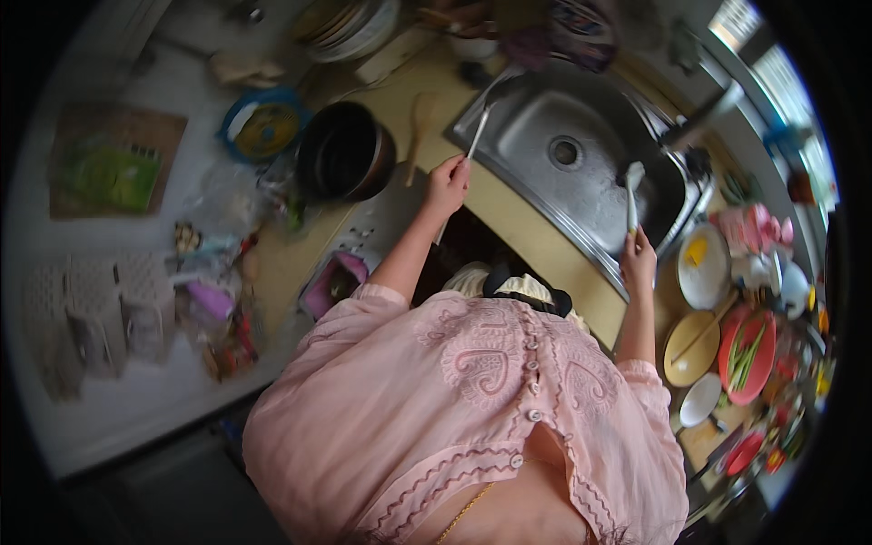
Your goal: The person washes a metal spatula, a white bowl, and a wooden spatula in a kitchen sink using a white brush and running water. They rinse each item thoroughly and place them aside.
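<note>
Head view: my feed shows the left hand [448,186] closed round a slim metal utensil [479,132] at the left edge of the sink [536,118]. The right hand [639,261] grips a white-headed tool [632,195] over that sink (drain [565,153] to the tool's left). A wooden spoon [419,134] lies on the surface [531,215] near a dark pot [341,150].

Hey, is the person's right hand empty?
No, the right hand is closed around the handle of a white-headed utensil, which shows against the metal sink.
</note>
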Demonstrator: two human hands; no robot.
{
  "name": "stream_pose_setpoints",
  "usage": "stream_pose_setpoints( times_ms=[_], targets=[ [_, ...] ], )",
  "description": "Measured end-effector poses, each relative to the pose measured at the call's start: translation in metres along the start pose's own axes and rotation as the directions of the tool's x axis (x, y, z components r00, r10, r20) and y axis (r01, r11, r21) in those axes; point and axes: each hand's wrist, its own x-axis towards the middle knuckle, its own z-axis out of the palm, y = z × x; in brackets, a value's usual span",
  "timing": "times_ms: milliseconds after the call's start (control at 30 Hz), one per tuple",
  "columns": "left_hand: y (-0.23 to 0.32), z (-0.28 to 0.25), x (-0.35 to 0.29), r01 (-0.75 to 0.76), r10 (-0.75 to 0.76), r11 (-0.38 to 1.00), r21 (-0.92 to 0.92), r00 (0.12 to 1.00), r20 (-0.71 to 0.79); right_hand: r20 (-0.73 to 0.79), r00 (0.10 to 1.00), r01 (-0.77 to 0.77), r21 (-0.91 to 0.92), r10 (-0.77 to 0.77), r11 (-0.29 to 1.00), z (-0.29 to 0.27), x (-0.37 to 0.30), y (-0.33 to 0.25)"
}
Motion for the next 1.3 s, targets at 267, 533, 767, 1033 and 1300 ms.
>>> stream_pose_setpoints(
  times_ms=[267, 533, 767, 1033, 1300],
  targets=[
    [0.010, -0.147, -0.065, 0.066, -0.436, 0.604, -0.794, 0.861, -0.260, 0.477, 0.816, -0.567, 0.558, 0.325, 0.606, 0.024, -0.003, -0.038],
    [-0.030, -0.206, -0.032, 0.353, -0.619, 0.426, -0.833, 0.785, 0.016, 0.498, 0.819, -0.556, 0.563, 0.286, 0.611, 0.028, -0.001, -0.061],
    [-0.020, -0.222, -0.024, 0.700, -0.149, 0.442, 0.561, 0.674, -0.724, 0.388, 0.850, -0.522, 0.536, 0.355, 0.664, 0.028, -0.017, -0.080],
    [0.102, -0.053, -0.019, -0.319, 0.392, 0.915, 0.248, 0.853, -0.345, 0.359, 0.897, -0.407, 0.447, 0.257, 0.796, -0.011, -0.038, -0.086],
    [0.054, 0.222, -0.091, -0.115, -0.208, 0.968, 0.223, 0.132, 0.969, 0.390, 0.900, -0.287, 0.195, 0.194, 0.938, -0.072, -0.061, -0.104]
  ],
)
